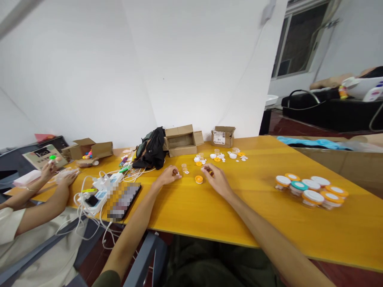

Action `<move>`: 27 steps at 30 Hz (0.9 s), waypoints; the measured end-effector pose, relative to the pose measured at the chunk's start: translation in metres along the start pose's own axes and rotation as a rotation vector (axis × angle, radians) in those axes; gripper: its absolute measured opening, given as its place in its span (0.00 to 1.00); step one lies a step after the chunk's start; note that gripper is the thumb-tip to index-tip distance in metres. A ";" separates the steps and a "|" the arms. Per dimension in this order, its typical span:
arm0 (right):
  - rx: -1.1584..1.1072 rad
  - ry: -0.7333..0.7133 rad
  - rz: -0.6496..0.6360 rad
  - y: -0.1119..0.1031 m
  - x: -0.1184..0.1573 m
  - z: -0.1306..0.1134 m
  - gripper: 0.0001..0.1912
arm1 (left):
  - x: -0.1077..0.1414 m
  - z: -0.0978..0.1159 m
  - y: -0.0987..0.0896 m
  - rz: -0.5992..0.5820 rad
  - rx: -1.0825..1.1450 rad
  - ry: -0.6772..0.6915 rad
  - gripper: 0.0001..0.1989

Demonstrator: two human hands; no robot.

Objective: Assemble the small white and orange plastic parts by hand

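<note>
My left hand pinches one small white dotted piece, my right hand one small pale piece. One round orange plastic lid lies between them on the yellow wooden desk, one clear plastic cup just beyond my left fingertips. Eight lidded clear jars cluster toward the desk's right edge.

I see orange round lid, flat | clear cup, farther back, left | white dark-spotted bit, beside cup | small white piece, held left of lid | pale piece, held right of it
</note>
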State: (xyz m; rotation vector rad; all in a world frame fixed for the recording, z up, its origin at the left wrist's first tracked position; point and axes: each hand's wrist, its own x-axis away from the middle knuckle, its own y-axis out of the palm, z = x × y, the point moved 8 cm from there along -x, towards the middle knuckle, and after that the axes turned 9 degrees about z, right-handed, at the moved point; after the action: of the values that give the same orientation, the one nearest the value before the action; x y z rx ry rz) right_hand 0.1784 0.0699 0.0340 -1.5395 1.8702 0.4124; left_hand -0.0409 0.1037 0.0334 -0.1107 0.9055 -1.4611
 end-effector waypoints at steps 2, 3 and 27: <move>0.006 -0.006 0.004 0.000 0.000 0.001 0.10 | 0.000 0.000 0.000 -0.010 0.016 0.013 0.12; 0.008 -0.007 0.002 0.000 0.000 0.001 0.11 | 0.000 0.000 0.001 -0.016 0.024 0.012 0.12; 0.007 -0.033 -0.005 0.001 0.001 -0.001 0.14 | 0.007 0.019 0.025 0.007 0.645 -0.302 0.21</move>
State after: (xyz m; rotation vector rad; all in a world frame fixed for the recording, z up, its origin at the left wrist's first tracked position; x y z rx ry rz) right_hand 0.1771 0.0687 0.0341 -1.5233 1.8408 0.4264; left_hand -0.0109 0.0932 0.0280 0.1488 0.1666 -1.6111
